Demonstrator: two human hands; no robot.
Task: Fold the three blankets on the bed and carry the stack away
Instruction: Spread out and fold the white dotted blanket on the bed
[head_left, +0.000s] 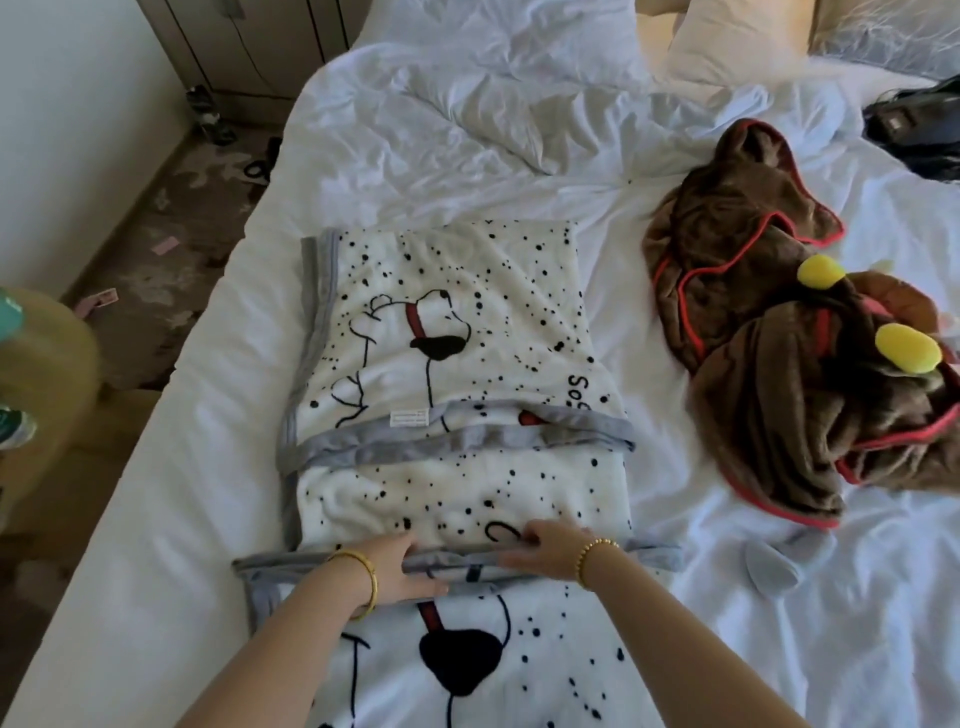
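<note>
Two hands (410, 566) (545, 540) grip one spotted blanket (457, 322); perhaps one brown blanket (769, 332)

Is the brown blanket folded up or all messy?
Messy. The brown blanket lies crumpled in a heap on the bed, red edging twisting everywhere.

Two blankets show: one white spotted blanket (452, 332) and one brown blanket (769, 312); two pillows (727, 47); two hands (405, 566).

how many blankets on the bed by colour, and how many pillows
white spotted blanket: 1
brown blanket: 1
pillows: 2, both at the head of the bed
total: 4
A third blanket is not clearly in view.
</note>
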